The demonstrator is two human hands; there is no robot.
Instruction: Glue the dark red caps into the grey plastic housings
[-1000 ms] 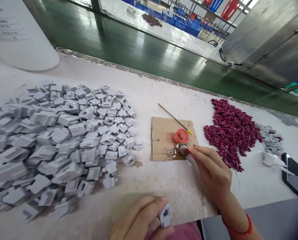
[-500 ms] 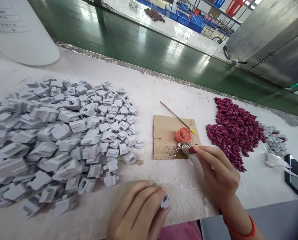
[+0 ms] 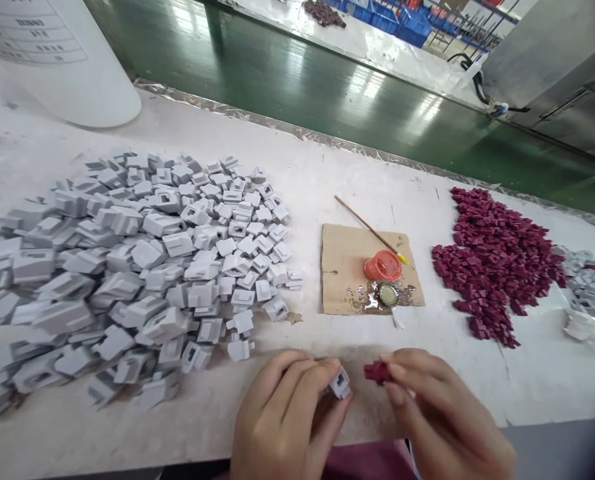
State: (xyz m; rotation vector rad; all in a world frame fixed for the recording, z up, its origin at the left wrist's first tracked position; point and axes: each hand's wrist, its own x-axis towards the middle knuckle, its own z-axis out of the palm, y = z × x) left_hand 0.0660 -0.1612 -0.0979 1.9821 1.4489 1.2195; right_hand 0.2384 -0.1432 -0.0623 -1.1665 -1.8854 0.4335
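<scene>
Near the table's front edge, my left hand (image 3: 290,413) is closed around a small grey plastic part (image 3: 340,383), its square opening turned to the right. My right hand (image 3: 440,407) pinches a small dark-red plastic part (image 3: 376,372) between thumb and fingers. The two parts face each other, a short gap apart. Beyond them, a bottle cap (image 3: 388,294) holding something pale lies on a wet patch of a cardboard piece (image 3: 344,267). A red cup (image 3: 383,266) stands on the same cardboard, just behind the cap.
A big heap of grey parts (image 3: 177,243) covers the left side. Dark-red parts (image 3: 502,260) are piled at right, beside a smaller grey pile (image 3: 590,280). A thin stick (image 3: 367,223) rests partly on the cardboard. Behind are a white container (image 3: 92,87) and a green conveyor belt (image 3: 277,80).
My right hand has drawn back from the bottle cap, bringing the dark-red part close to the grey one. My left hand still holds the grey part. The view has shifted slightly.
</scene>
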